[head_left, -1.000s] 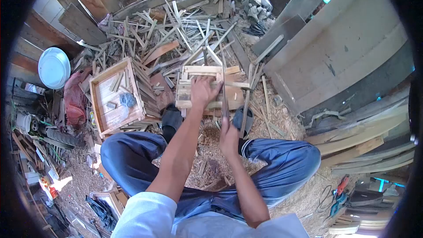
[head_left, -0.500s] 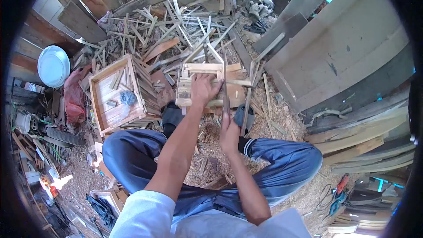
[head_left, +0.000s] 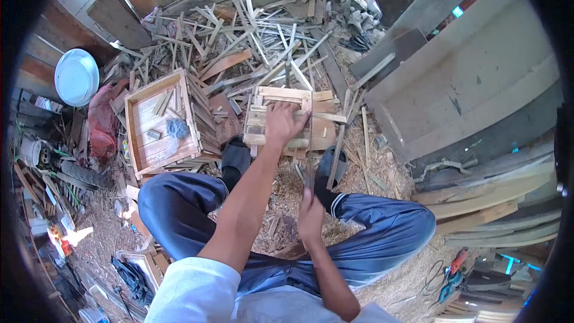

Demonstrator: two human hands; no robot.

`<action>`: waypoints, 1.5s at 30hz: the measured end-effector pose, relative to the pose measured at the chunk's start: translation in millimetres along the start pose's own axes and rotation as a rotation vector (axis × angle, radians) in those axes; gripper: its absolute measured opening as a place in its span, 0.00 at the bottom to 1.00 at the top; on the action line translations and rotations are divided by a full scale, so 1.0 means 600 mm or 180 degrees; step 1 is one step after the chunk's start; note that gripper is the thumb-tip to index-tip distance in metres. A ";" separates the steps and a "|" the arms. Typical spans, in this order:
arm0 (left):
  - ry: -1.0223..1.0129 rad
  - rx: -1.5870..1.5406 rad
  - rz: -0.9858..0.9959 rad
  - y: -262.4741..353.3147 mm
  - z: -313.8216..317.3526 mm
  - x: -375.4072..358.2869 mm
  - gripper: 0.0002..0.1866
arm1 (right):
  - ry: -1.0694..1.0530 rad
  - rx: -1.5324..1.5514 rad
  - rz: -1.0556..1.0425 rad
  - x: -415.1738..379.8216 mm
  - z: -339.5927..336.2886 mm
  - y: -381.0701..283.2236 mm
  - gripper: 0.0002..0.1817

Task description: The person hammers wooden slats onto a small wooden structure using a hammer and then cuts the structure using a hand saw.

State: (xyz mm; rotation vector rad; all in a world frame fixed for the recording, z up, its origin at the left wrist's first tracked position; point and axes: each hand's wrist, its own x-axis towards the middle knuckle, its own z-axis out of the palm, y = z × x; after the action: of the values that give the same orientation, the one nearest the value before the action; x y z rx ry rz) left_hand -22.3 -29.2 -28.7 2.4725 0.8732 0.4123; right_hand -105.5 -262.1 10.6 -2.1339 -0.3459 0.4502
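In front of me stands a low slatted wooden bench (head_left: 256, 139). My left hand (head_left: 283, 123) presses down on it, fingers bent over a light wooden strip (head_left: 330, 118) that lies across its top and sticks out to the right. My right hand (head_left: 310, 220) is closed around the lower end of a long, narrow hand saw (head_left: 310, 167). The saw's blade runs up past the bench's right side and crosses the strip just right of my left hand. Its teeth are too small to make out.
A wooden crate (head_left: 133, 134) with a blue bundle (head_left: 176, 128) and wood pieces stands left. Many loose sticks (head_left: 263, 33) are heaped behind the bench. Large boards (head_left: 460, 78) lean at right. Shavings cover the ground between my feet, and a power tool (head_left: 452, 281) lies lower right.
My right hand has pulled the saw back toward my body. My left hand stays on the strip. The whole view has shifted slightly.
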 end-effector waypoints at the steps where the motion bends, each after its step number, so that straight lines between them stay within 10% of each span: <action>1: 0.0021 0.0021 -0.0026 -0.003 0.001 0.005 0.28 | -0.0032 0.0010 -0.0020 0.004 0.001 0.007 0.29; 45: -0.0087 0.0171 -0.0023 -0.004 0.009 0.002 0.30 | 0.0017 0.0042 -0.0078 -0.006 -0.010 -0.013 0.26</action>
State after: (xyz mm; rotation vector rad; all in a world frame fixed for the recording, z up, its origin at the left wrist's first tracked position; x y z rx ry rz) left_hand -20.3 -28.9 -34.4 2.5171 0.8929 0.3560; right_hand -106.7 -263.5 21.1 -2.1154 -0.3646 0.4313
